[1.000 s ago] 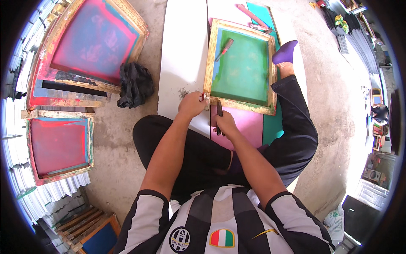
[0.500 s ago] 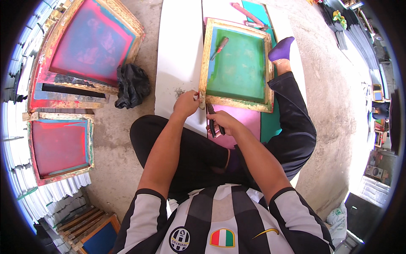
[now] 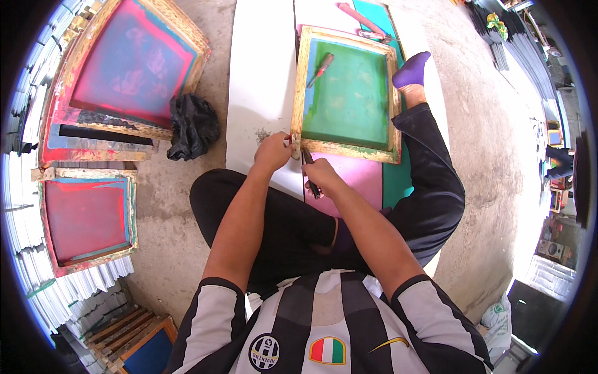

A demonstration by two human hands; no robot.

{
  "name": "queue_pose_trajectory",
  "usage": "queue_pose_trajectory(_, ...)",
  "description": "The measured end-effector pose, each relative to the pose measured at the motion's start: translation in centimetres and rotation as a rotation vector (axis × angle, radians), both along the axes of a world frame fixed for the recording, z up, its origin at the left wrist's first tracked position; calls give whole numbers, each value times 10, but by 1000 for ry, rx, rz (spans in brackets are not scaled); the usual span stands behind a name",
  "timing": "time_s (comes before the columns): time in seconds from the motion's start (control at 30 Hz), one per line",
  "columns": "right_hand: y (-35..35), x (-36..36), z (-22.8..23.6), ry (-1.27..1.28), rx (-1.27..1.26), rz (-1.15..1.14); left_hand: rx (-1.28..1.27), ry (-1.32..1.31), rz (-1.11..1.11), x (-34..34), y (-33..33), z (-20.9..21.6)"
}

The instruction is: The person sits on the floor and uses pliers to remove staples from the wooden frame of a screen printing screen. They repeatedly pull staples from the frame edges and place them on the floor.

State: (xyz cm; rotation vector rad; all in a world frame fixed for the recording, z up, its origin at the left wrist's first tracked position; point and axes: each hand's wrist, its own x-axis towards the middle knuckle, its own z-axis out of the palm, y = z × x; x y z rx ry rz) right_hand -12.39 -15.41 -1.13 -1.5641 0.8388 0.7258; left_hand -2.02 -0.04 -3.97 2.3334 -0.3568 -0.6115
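Note:
A wooden screen-printing frame [image 3: 395, 106] with green mesh lies in front of me. At its near left corner my left hand [image 3: 273, 151] is closed, thumb and fingertips pressed against the wood; a small red spot shows by the fingertips. Just right of that corner, my right hand [image 3: 323, 175] grips black-handled pliers [image 3: 306, 157], their jaws pointing up at the frame's near edge. The handles are mostly hidden by my fingers. A screwdriver-like tool with a red and dark handle [image 3: 321, 67] rests on the mesh. Small metal bits [image 3: 262, 134] lie left of my left hand.
White [image 3: 258, 68], pink [image 3: 355, 181] and teal [image 3: 391, 187] boards lie under the frame. A pink roll-like tool [image 3: 360, 19] and a utility knife [image 3: 372, 35] sit beyond it. At left are a black plastic bag [image 3: 194, 126] and red-stained screen frames [image 3: 132, 209].
My right hand has shifted slightly left and up with the pliers, whose handles now look closer together. My left hand stays at the frame's corner.

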Motion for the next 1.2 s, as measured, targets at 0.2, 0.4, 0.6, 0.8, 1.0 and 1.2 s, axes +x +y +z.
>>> queue_pose_trajectory(0.2,3,-11,-19,-149,-390,258,-25,-18,-28,-1,1,-1)
queue_pose_trajectory(0.4,9,-22,-52,-332,-539,194,-46,-10,-7,-2,2,-4)
queue_pose_trajectory(0.6,-2,-26,-48,-250,-57,50,-74,112,42,-1,5,-6)
queue_pose_trajectory(0.8,-19,-35,-19,-354,-112,-68,43,-14,68,-10,-3,8)
queue_pose_trajectory(1.0,-48,-31,24,-322,-31,53,-49,77,44,3,10,11)
queue_pose_trajectory(1.2,-24,-4,26,-368,130,89,-453,473,252,2,9,57)
